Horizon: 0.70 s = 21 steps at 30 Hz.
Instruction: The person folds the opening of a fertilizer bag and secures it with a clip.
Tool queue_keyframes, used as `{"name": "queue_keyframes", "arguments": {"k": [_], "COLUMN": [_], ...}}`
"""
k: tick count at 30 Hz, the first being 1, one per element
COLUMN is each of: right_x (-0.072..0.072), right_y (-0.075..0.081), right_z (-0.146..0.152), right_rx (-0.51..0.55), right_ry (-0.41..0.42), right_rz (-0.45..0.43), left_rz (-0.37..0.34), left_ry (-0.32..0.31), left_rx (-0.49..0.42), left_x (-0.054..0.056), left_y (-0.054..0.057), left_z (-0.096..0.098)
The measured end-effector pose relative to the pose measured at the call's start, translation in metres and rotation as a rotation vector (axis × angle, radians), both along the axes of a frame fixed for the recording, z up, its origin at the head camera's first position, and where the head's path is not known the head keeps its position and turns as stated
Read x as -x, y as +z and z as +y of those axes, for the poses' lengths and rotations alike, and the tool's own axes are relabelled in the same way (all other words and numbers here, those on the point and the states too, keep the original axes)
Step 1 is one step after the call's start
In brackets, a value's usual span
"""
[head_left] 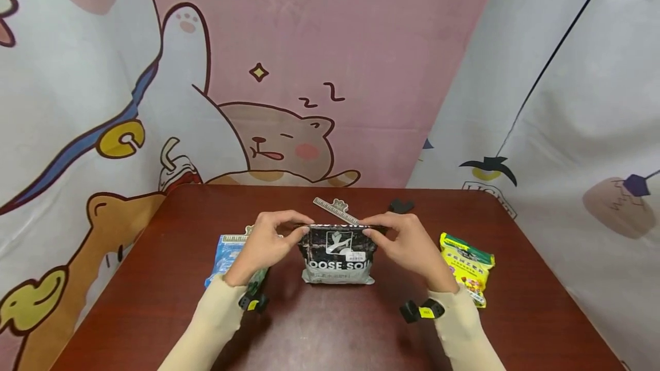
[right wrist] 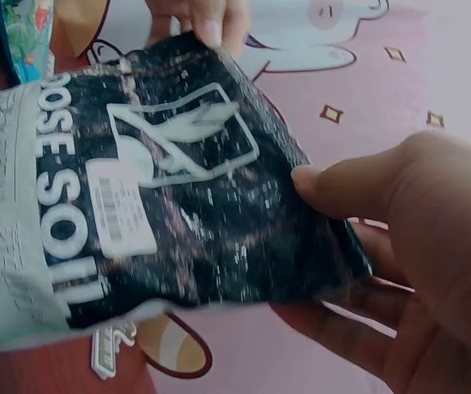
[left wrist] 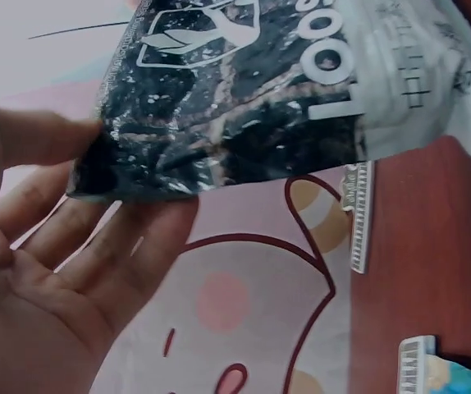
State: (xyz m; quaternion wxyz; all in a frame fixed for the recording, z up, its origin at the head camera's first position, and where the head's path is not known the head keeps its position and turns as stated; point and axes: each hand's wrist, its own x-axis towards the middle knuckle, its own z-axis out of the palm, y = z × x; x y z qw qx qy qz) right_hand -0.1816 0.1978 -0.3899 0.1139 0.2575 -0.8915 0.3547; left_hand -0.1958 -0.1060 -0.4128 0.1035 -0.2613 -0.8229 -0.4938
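A black and white bag of loose soil [head_left: 337,259] stands upright at the middle of the table, its printed front facing me. My left hand [head_left: 270,242] pinches its top left corner, thumb in front and fingers behind. At the top right corner my right hand [head_left: 412,248] pinches it the same way. In the right wrist view a white barcode label [right wrist: 121,207] shows on the bag's front. Behind the bag lies a ruler-marked clip [head_left: 335,209], partly hidden by it.
Left of the bag lies a blue packet [head_left: 225,253] with another ruler-marked clip [head_left: 236,238] on its top edge, partly behind my left hand. A yellow and green packet [head_left: 468,265] lies at right. Near the far edge of the table [head_left: 330,336] is a small black object [head_left: 401,206].
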Motion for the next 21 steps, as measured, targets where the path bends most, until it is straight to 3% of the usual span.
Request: {"name": "queue_keyframes", "arguments": {"k": [4, 11, 16, 21], "right_x": [0.0, 0.002, 0.004, 0.004], "right_y": [0.003, 0.011, 0.013, 0.011], "right_z": [-0.01, -0.027, -0.035, -0.039], "right_rx": [-0.043, -0.094, -0.109, -0.12], "right_ry": [-0.011, 0.032, 0.074, 0.073], "right_rz": [0.055, 0.169, 0.224, 0.24], "left_rz": [0.035, 0.207, 0.301, 0.351], "left_ry": [-0.015, 0.022, 0.038, 0.061], "left_rx": [0.087, 0.22, 0.261, 0.257], "left_x": [0.0, -0.003, -0.005, -0.007], "left_y": [0.006, 0.016, 0.018, 0.019], "left_z": [0.008, 0.03, 0.044, 0.05]}}
